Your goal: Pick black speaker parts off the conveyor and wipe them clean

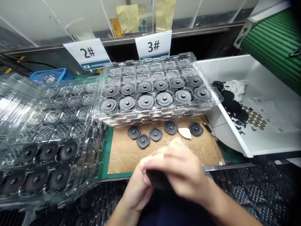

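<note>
My left hand (138, 190) and my right hand (181, 168) meet in front of the cardboard (122, 158), both closed round a dark disc-shaped part (157, 179). Its lower side merges with the dark clothing behind, and the fingers cover much of it. Motion blurs the right hand. Beyond them on the cardboard lie several loose black rounded discs with a small centre post, such as one disc (143, 141) and another disc (196, 129). A cream wedge-shaped piece (185, 133) rests between two of these discs.
Behind the cardboard, stacked clear trays (155, 110) hold two rows of discs. More clear trays (82, 150) stand at left. A white bin (244, 144) at right contains black pieces and sticker sheets. A pen-like tool (210, 130) lies beside it. A blue basket (67, 75) sits at back left.
</note>
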`<state>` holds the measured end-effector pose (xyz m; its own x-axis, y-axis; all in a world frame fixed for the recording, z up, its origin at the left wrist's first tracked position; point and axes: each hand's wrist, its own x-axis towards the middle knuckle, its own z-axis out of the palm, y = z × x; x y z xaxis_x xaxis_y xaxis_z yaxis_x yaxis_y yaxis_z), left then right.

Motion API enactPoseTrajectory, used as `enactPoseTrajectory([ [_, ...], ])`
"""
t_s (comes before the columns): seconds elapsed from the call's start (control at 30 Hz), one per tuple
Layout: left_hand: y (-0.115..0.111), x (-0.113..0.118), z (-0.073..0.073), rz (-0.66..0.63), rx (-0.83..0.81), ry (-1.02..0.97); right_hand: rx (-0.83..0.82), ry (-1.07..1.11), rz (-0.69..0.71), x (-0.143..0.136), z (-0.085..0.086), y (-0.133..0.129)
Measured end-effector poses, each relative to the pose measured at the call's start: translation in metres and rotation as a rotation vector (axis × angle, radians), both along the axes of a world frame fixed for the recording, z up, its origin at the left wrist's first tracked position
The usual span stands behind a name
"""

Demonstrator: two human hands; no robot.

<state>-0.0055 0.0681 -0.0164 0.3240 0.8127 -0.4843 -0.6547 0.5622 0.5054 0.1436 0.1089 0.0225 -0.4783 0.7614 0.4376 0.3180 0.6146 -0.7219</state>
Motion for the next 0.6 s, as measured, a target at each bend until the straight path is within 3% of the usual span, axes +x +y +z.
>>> enactPoseTrajectory([
  [0.13,0.006,-0.008,0.008,0.043,0.054,-0.001,-0.349,-0.117,-0.31,0.025,-0.042,0.003],
  [0.27,0.002,-0.014,0.003,0.07,0.07,-0.074,-0.477,-0.203,-0.256,0.029,-0.092,-0.029],
  [0.33,-0.001,-0.014,0.0,0.067,0.067,-0.107,-0.509,-0.216,-0.233,0.025,-0.104,-0.044],
  [0.43,-0.003,-0.014,-0.001,0.052,0.05,-0.087,-0.531,-0.197,-0.287,0.023,-0.09,-0.047],
  [0.53,-0.004,-0.011,0.001,0.055,0.06,-0.043,-0.451,-0.08,-0.44,0.017,-0.044,-0.034],
  [0.6,-0.006,-0.008,0.0,0.077,0.068,-0.018,-0.331,0.043,-0.422,0.005,-0.009,-0.028],
])
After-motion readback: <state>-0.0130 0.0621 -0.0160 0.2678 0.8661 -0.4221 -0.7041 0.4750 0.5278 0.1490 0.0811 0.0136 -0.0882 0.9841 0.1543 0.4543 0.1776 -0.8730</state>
